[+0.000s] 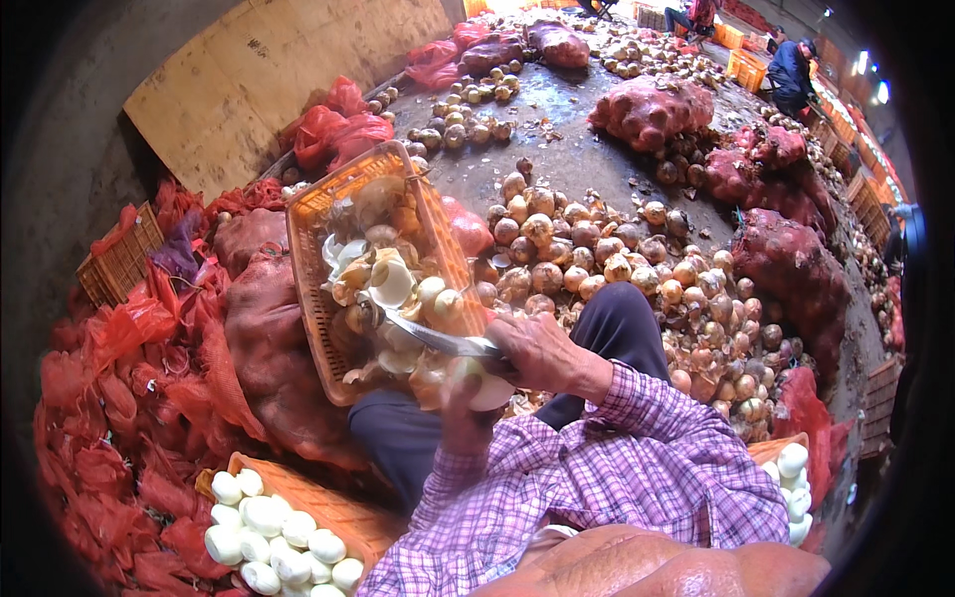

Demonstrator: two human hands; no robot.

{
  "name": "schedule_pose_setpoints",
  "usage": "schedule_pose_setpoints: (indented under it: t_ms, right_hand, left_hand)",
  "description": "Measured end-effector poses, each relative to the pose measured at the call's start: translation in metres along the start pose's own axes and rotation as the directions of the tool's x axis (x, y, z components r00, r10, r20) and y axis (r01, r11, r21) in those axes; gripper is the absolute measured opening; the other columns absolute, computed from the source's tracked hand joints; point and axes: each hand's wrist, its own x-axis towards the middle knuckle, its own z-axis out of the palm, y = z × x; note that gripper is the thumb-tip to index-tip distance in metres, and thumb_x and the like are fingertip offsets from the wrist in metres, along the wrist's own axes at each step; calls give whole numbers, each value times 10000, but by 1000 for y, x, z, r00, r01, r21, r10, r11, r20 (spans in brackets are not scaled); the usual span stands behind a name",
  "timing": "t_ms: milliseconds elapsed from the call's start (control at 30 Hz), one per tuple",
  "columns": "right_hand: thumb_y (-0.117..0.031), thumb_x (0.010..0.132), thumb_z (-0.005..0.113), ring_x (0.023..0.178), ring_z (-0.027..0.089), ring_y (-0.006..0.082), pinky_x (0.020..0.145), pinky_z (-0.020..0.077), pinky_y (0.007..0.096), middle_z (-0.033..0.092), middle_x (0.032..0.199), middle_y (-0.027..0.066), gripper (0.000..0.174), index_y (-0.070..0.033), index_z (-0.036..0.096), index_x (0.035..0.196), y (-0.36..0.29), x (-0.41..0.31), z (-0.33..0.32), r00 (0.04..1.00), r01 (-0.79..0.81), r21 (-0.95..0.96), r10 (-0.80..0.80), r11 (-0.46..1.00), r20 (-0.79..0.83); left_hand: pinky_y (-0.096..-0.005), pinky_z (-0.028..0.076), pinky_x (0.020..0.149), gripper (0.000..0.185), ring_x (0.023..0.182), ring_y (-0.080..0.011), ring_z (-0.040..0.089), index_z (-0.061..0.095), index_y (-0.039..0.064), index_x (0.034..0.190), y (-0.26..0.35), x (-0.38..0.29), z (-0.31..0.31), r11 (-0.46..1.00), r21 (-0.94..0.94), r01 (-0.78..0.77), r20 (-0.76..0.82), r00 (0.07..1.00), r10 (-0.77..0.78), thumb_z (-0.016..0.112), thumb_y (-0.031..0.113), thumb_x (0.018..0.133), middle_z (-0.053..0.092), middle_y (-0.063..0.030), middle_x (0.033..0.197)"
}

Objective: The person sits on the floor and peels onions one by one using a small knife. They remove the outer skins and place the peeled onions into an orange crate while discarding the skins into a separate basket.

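My right hand (539, 349) grips a knife by its dark handle, and the curved steel blade (440, 339) points left over an orange plastic crate (446, 231). Held in my left hand (464, 419), just below the blade, is a pale peeled onion (491, 392); that hand is blurred and partly hidden by the onion. The crate tilts in front of my knees. Inside it lie papery onion skins, white peeled layers (392, 280) and a few whole onions (448, 304).
Unpeeled onions (586, 254) are heaped ahead and to the right. Peeled white onions (265, 515) fill a crate at lower left; more peeled onions (794, 477) sit at lower right. Red mesh sacks (276, 351) crowd the left. Full sacks (791, 283) stand right. A person (791, 74) sits farther back.
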Motion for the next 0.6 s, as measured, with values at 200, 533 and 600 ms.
schedule_pose_setpoints:
  t_ms: [200, 533, 600]
  right_hand:
    - [-219, 733, 617, 605, 566, 275, 524, 451, 381, 544, 696, 115, 234, -21, 492, 731, 1, 2, 3, 999, 29, -14, -30, 999, -24]
    - [-173, 745, 679, 616, 576, 307, 535, 450, 386, 532, 703, 130, 251, -28, 491, 825, 27, 6, 12, 985, -91, 211, 119, 973, -125]
    - [-137, 733, 691, 640, 596, 302, 567, 469, 369, 557, 715, 129, 230, -22, 529, 848, 32, 7, 13, 974, -174, 347, 212, 922, -76]
  left_hand:
    - [-372, 474, 825, 550, 981, -247, 542, 410, -17, 1214, 9, -5, 24, 993, 84, -89, -18, 996, 91, 605, 271, 787, 519, -152, 1085]
    - [-305, 493, 786, 696, 922, -198, 578, 382, -45, 1240, 19, -18, 47, 909, 403, -102, -64, 988, 139, 659, 115, 622, 547, -122, 1043]
    - [-309, 501, 777, 693, 921, -195, 582, 379, -33, 1245, 16, -16, 38, 927, 354, -122, 3, 992, 129, 667, 137, 638, 549, -123, 1042]
